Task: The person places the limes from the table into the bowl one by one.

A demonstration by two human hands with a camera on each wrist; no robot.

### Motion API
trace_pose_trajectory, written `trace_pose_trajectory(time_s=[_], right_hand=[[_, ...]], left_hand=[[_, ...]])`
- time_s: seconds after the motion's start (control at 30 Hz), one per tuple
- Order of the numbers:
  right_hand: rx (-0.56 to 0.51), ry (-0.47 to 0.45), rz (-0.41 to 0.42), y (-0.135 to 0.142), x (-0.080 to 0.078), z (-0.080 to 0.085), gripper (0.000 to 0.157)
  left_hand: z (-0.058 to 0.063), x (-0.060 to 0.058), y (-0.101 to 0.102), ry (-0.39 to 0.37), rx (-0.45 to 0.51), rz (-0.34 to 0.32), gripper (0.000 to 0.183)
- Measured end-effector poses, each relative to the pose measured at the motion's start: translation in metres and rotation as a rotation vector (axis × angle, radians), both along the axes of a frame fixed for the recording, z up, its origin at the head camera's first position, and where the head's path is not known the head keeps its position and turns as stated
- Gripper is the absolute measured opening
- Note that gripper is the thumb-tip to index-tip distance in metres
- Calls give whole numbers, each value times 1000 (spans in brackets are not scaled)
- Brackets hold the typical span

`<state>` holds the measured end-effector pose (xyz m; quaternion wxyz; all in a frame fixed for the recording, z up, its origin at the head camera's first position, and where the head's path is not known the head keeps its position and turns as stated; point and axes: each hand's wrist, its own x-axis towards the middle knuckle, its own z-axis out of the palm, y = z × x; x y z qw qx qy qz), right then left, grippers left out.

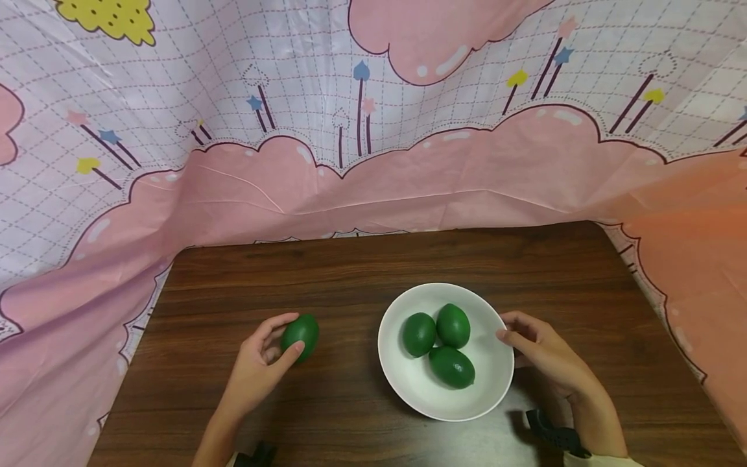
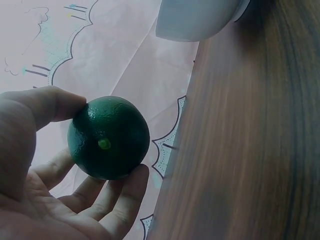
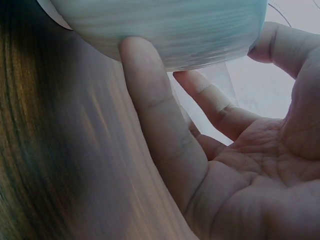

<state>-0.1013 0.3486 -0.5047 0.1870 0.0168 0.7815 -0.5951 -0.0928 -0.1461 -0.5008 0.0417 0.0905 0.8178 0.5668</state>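
Note:
My left hand (image 1: 257, 366) holds a dark green lime (image 1: 300, 338) between thumb and fingertips, left of the white bowl (image 1: 403, 392). In the left wrist view the held lime (image 2: 109, 145) shows its pale stem spot, with the fingers beneath it. Three more limes lie inside the bowl: one at the left (image 1: 419, 335), one at the back (image 1: 453, 326) and one nearer the front (image 1: 452, 368). At the bowl's right side, my right hand (image 1: 551, 353) grips it, thumb at the rim and fingers against the outer wall. The right wrist view shows fingers touching the bowl's outside (image 3: 185, 35).
A dark wooden table (image 1: 327, 428) bears the bowl. Patterned pink and white cloth (image 1: 373, 201) hangs behind the table and along both its sides. Dark straps (image 1: 557, 436) sit around the wrists.

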Motion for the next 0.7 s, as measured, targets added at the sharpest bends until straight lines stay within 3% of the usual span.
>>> trace_pose_trajectory(time_s=[0.7], right_hand=[[12, -2, -8, 0, 0, 0, 45]], left_hand=[[0, -6, 13, -1, 16, -24, 47]])
